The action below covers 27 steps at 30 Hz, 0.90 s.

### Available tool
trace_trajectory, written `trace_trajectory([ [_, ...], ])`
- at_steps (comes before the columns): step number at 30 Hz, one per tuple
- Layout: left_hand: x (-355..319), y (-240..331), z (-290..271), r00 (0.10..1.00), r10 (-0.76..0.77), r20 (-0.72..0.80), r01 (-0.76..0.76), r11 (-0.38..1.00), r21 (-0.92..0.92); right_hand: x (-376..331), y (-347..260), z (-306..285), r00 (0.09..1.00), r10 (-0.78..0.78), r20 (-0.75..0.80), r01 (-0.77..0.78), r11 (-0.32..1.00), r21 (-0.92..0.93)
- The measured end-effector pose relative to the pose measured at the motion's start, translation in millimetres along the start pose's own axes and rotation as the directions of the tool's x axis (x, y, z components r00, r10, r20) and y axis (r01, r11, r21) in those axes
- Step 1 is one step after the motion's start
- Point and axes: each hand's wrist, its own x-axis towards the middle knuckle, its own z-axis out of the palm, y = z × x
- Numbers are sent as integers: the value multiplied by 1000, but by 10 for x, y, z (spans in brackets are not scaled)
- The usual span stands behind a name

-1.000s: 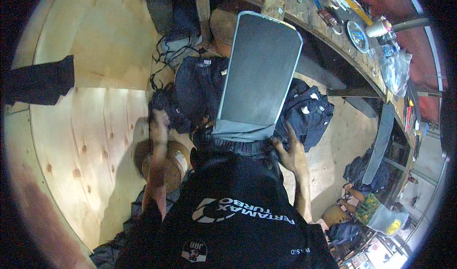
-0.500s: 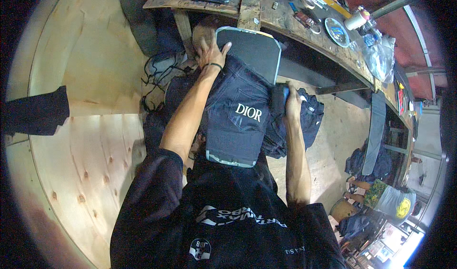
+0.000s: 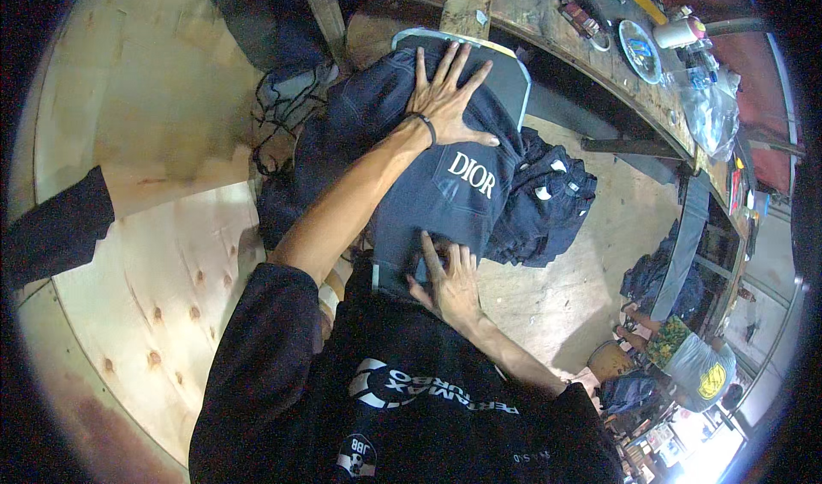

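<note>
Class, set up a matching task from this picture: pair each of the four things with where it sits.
Things:
1. left hand
2. right hand
3. stack of folded dark garments
4. round dish

Places:
a. on the wooden workbench
b. flat on the far end of the dark garment
c. on the floor beside the grey board
d. at the garment's near edge

Pairs: 1-b, 2-d, 3-c, 4-a

A dark navy garment (image 3: 428, 193) with white lettering lies stretched over a grey board (image 3: 514, 81).
</note>
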Motion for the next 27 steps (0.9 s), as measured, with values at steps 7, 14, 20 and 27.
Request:
trace_trajectory([
  [7,-149,232,-127,938,344,52,-342,939,-35,441,27,87,968,-153,-199,168,984,60],
  [14,21,182,39,974,225,-18,-226,971,-75,911,-12,124,969,-19,-246,45,994,99],
  [20,-21,261,3,985,170,-23,-170,985,-14,531,-171,180,965,-252,-75,263,930,256],
  [27,18,311,41,994,95,-51,-96,995,-19,371,63,182,951,-269,-150,294,939,178],
])
